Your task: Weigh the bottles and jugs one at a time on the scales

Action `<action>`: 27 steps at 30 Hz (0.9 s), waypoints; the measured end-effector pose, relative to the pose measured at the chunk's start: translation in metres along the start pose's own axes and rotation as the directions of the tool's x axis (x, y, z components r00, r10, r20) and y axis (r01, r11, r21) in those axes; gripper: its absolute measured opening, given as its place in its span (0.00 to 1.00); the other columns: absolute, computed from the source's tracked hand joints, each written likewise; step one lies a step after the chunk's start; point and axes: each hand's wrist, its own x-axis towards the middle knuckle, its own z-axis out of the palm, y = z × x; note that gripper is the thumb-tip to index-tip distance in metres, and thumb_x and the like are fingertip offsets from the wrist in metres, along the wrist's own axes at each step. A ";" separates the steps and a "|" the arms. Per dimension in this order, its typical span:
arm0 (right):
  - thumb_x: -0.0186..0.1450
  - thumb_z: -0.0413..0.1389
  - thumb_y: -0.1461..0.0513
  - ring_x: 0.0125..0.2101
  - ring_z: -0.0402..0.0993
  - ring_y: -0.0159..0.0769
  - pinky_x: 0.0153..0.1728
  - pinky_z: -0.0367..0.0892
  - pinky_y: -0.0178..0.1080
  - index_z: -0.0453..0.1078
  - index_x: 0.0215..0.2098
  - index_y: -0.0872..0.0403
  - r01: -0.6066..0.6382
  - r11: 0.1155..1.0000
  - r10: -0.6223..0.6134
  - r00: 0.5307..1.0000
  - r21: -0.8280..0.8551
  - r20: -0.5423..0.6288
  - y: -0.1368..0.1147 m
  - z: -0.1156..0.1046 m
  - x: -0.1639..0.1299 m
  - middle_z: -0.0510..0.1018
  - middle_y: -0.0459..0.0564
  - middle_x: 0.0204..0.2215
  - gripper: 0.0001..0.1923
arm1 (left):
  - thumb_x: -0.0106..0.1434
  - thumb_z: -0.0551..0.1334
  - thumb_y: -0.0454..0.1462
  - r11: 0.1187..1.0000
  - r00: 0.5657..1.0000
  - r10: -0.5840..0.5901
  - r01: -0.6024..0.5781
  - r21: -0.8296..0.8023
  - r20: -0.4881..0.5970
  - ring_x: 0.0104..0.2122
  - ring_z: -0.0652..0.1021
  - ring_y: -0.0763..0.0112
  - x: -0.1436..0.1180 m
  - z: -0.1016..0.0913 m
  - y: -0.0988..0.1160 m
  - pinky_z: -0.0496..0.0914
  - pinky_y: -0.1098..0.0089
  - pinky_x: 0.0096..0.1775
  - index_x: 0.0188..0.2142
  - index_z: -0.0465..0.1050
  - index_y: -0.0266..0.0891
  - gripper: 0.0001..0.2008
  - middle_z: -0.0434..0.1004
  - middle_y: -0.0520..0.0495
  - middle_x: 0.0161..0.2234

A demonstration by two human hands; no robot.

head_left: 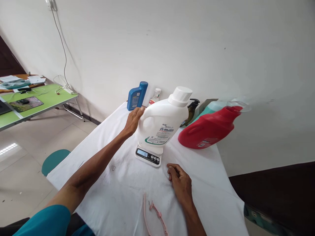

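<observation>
A large white laundry detergent bottle [159, 123] with a white cap stands on a small white digital scale [149, 157]. Its lit display has digits that look like 276. My left hand [134, 121] is at the bottle's handle side, closed against the handle, with its fingertips partly hidden behind it. To the right of the scale, my right hand [180, 183] rests on the white tablecloth [120, 193]. Its fingers are curled in, thumb against the forefinger, and nothing shows in them. Pink cords or straps [158, 214] lie near the front of the table.
Behind stand a blue bottle [137, 96], a clear bottle [155, 95] and a dark pump bottle [192, 109]. A red jug [209, 129] leans right beside a teal container [211, 106], near the wall. A green table [46, 95] and a teal stool [54, 160] are at left.
</observation>
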 end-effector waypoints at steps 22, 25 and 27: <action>0.60 0.61 0.43 0.21 0.66 0.31 0.22 0.65 0.36 0.78 0.37 0.56 0.074 0.991 -0.054 0.982 0.111 -0.179 -0.008 0.028 0.065 0.76 0.46 0.24 0.25 | 0.64 0.58 0.68 0.958 0.964 -0.259 0.264 0.113 -0.057 0.23 0.71 0.72 -0.043 -0.050 -0.098 0.67 0.68 0.29 0.28 0.71 0.39 0.34 0.68 0.52 0.23; 0.60 0.59 0.41 0.21 0.68 0.34 0.23 0.65 0.36 0.78 0.37 0.55 0.042 0.999 -0.037 0.986 0.030 -0.161 -0.009 0.026 0.067 0.76 0.47 0.22 0.27 | 0.65 0.58 0.66 0.952 0.961 -0.271 0.276 0.134 -0.050 0.23 0.71 0.73 -0.041 -0.048 -0.101 0.67 0.69 0.28 0.28 0.71 0.39 0.32 0.68 0.52 0.23; 0.60 0.57 0.39 0.22 0.70 0.37 0.23 0.66 0.37 0.78 0.36 0.54 0.026 1.000 -0.029 0.986 -0.015 -0.164 -0.009 0.026 0.070 0.77 0.48 0.22 0.28 | 0.66 0.58 0.65 0.948 0.960 -0.278 0.281 0.152 -0.041 0.23 0.71 0.72 -0.039 -0.047 -0.102 0.67 0.69 0.28 0.28 0.71 0.39 0.31 0.68 0.52 0.23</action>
